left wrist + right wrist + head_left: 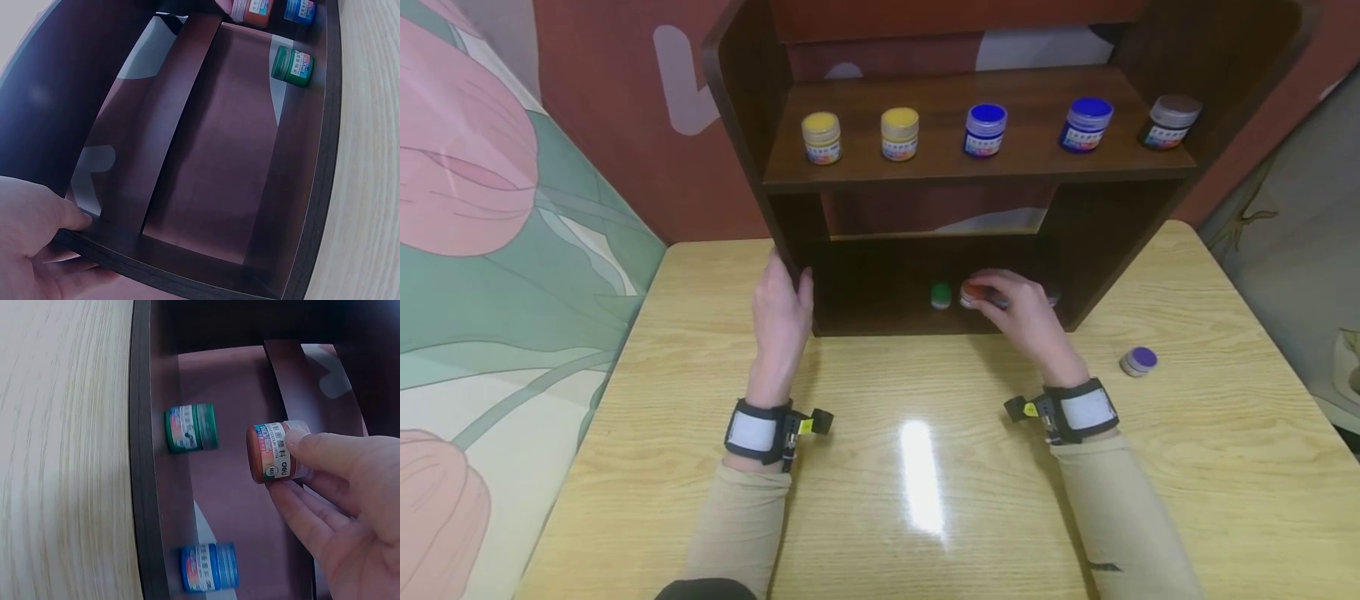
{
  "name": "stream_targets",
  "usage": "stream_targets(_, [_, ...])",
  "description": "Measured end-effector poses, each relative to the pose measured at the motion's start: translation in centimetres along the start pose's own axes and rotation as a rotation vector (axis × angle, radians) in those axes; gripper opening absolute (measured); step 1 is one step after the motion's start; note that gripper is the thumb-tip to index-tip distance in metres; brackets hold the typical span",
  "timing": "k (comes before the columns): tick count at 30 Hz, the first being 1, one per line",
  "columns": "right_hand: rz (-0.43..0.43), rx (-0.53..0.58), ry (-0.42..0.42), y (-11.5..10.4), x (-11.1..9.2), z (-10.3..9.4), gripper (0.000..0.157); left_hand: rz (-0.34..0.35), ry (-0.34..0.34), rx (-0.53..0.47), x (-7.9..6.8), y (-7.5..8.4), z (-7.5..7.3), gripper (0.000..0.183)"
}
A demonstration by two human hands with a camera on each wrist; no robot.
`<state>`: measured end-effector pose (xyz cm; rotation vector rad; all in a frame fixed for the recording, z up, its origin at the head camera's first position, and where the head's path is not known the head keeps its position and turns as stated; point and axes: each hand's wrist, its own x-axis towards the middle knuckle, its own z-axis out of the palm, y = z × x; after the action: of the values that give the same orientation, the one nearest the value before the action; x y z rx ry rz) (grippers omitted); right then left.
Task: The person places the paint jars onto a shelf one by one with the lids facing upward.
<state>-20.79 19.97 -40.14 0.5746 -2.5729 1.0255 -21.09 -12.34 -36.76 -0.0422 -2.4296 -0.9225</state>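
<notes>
My left hand (781, 312) grips the left side panel of a dark brown wooden shelf (977, 177), its thumb on the inner face and fingers round the outside. In the lower compartment, my right hand (1030, 317) pinches an orange-brown paint jar (269, 453) between thumb and fingers. The right wrist view shows this jar lifted off the compartment floor. A green paint jar (190, 428) stands on that floor to its left in the head view. Beside it, a blue paint jar (209, 567) is mostly hidden behind my right hand in the head view.
On the upper shelf stand two yellow jars (899, 133), two blue-lidded jars (985, 131) and a dark-lidded jar (1170, 122). A purple-lidded jar (1138, 361) sits on the wooden table (865, 467), right of the shelf. Patterned cloth hangs behind.
</notes>
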Motion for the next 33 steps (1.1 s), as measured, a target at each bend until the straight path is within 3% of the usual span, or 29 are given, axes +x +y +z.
stream_targets(15, [0.054,0.053,-0.039,-1.1,1.0,1.2,0.027,-0.017,-0.011,-0.002,0.0,0.1,0.0,0.040])
stream_targets(33, [0.038,0.050,-0.054,-2.4,1.8,3.1,0.031,-0.016,-0.010,0.005,0.1,0.0,0.1,0.041])
